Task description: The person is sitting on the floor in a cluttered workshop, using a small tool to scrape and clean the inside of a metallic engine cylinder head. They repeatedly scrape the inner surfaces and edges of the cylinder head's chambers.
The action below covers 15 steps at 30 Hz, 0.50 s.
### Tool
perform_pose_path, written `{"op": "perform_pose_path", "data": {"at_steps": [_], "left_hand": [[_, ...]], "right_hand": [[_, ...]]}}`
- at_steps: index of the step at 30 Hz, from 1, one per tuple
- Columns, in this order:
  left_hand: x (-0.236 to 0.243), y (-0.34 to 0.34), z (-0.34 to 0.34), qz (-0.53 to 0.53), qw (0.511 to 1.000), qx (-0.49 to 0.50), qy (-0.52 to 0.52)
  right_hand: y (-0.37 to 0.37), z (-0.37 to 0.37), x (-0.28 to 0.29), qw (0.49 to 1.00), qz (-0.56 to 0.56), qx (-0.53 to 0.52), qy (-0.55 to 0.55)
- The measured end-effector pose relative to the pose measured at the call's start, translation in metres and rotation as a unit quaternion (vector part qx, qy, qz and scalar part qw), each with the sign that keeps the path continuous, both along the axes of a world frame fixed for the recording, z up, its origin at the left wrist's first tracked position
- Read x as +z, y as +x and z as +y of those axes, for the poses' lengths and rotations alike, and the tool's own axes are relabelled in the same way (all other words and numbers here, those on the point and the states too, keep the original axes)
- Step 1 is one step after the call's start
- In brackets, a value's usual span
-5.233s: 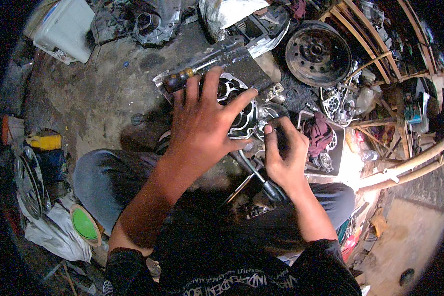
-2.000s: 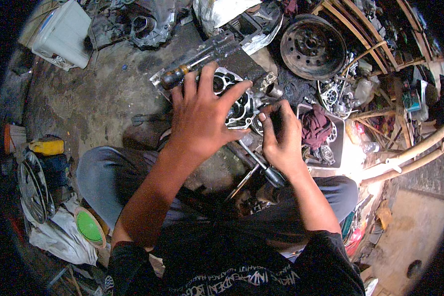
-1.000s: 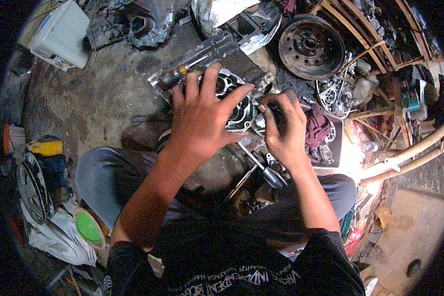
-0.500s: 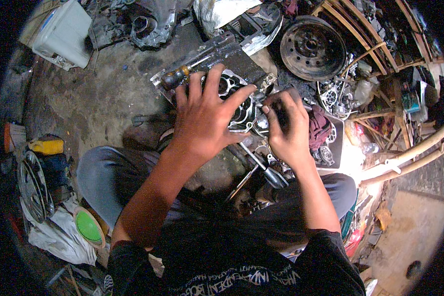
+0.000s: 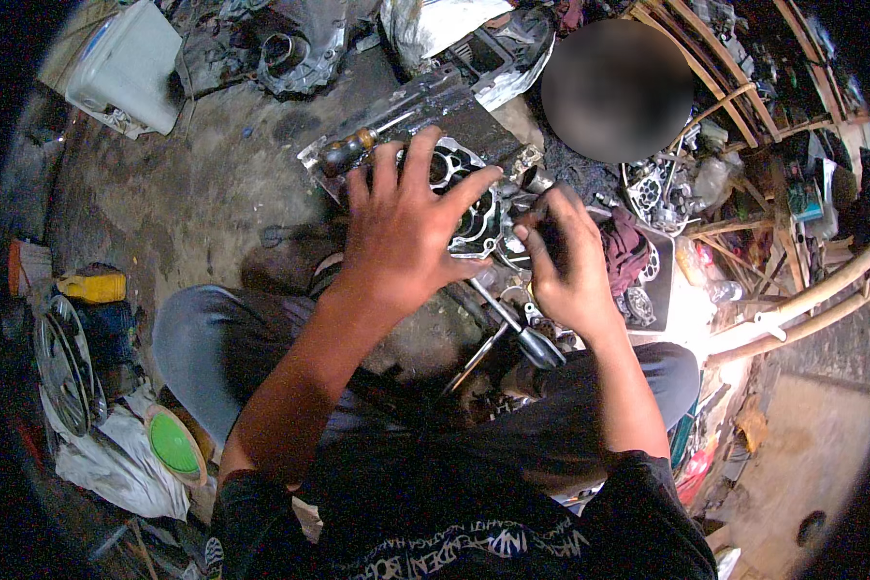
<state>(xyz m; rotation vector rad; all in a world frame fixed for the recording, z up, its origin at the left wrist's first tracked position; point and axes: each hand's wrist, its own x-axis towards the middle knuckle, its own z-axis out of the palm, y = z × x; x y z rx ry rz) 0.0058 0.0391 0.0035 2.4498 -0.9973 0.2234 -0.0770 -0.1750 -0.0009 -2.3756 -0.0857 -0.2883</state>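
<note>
A metal engine casing with an open, ribbed inside lies before me on a dark, oily metal plate. Spread across its left side is my left hand, gripping it with the thumb at the near edge and the fingers toward the far edge. Beside the right edge, my right hand has its fingers curled in a pinch; what they hold is hidden. Just beyond those fingertips shows a short cylindrical metal part. A screwdriver with a brown and black handle rests on the plate, left of the casing.
A dark-handled tool lies between my knees. On the right are a maroon rag, metal parts in a tray and wooden slats. A grey-white container stands far left; a green disc lies near left.
My right hand has shifted slightly down and right, uncovering the cylindrical part beyond its fingers. My left hand stays put. A round blur now covers the wheel rim at the far right.
</note>
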Motion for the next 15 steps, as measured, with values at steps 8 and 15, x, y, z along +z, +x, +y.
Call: {"op": "perform_pose_path", "data": {"at_steps": [8,15], "left_hand": [[0.001,0.001,0.0,0.002,1.0,-0.004,-0.001],[0.0,0.0,0.0,-0.001,1.0,0.001,0.004]], "right_hand": [[0.005,0.009,-0.015,0.998,-0.052,-0.023,0.006],[-0.013,0.007,-0.01,1.0,0.012,0.009,0.013]]}}
